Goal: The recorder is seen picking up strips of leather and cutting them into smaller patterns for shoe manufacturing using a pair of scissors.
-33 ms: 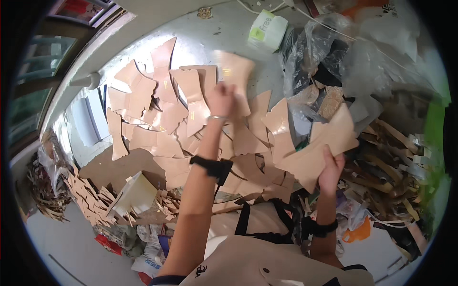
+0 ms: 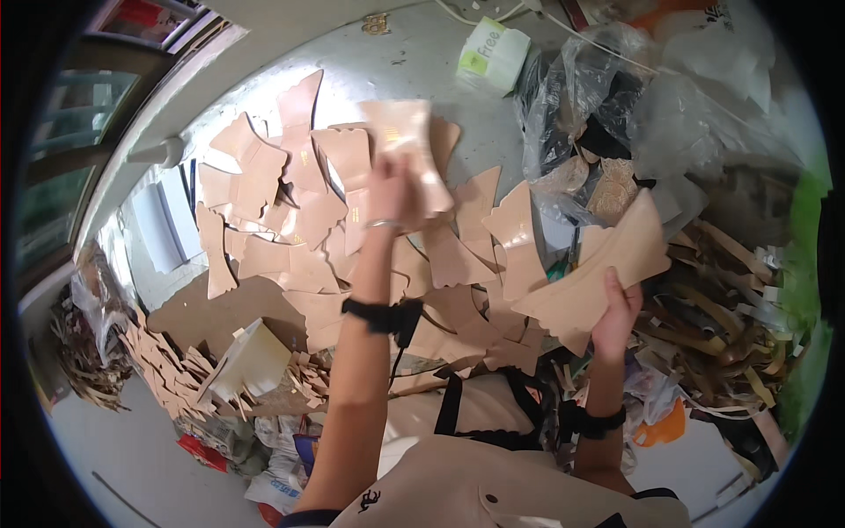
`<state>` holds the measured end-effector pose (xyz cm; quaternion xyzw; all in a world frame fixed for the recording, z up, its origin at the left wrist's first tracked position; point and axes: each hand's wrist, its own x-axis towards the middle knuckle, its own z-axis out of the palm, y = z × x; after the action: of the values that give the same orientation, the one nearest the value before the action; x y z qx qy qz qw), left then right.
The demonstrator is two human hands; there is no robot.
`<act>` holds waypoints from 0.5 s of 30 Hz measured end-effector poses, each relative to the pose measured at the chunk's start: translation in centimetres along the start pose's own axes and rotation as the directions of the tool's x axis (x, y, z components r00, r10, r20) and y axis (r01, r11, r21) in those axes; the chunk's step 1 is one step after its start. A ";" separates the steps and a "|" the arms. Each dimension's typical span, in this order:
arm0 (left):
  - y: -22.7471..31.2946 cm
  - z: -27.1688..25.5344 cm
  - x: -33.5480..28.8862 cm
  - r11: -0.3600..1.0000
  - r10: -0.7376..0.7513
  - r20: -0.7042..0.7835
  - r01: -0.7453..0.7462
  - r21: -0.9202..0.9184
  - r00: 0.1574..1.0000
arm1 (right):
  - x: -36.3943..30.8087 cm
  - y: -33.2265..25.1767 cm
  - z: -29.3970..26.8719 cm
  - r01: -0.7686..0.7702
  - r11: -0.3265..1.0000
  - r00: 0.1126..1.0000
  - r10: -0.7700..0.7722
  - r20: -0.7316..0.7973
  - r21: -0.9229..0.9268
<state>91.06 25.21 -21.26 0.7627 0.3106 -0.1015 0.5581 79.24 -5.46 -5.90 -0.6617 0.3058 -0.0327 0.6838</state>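
Note:
My left hand is closed on a tan leather-like cut-out with flared ends and a small shiny gold print, above the spread of similar pieces. Motion blurs its fingers somewhat. At the right, my right hand grips another tan cut-out by its lower edge, thumb on top. This one has wavy-cut ends and seems to have at least one more piece beneath it. Many loose cut-outs overlap on the grey surface, left of and below my left hand.
Clear plastic bags and a white-and-green packet lie at the far right. Scrap strips heap up at right. An off-white block stands among small tan offcuts at left. A window borders the far left.
My left hand has moved left with its cut-out, which now covers part of the pieces there and uncovers one on its right. My right hand has shifted slightly right, its piece tilting a little.

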 end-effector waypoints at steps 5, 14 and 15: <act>1.9 -5.6 -2.1 0.996 0.069 0.027 -0.071 0.054 0.997 | 0.7 -2.2 1.2 -0.244 0.931 0.961 0.195 0.194 0.271; 1.9 0.7 -5.3 0.965 0.193 0.035 -0.184 -0.188 0.981 | 3.0 11.2 6.9 0.428 0.130 0.898 0.047 0.437 -0.894; 2.2 -0.4 -6.2 0.718 0.092 0.047 -0.033 -0.695 0.995 | 2.7 12.1 6.8 0.470 0.259 0.880 -0.066 0.470 -0.844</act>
<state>87.40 22.94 -16.24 0.5042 0.2778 0.0111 0.8176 80.23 0.84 -18.49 -0.9700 0.0229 0.1493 0.1904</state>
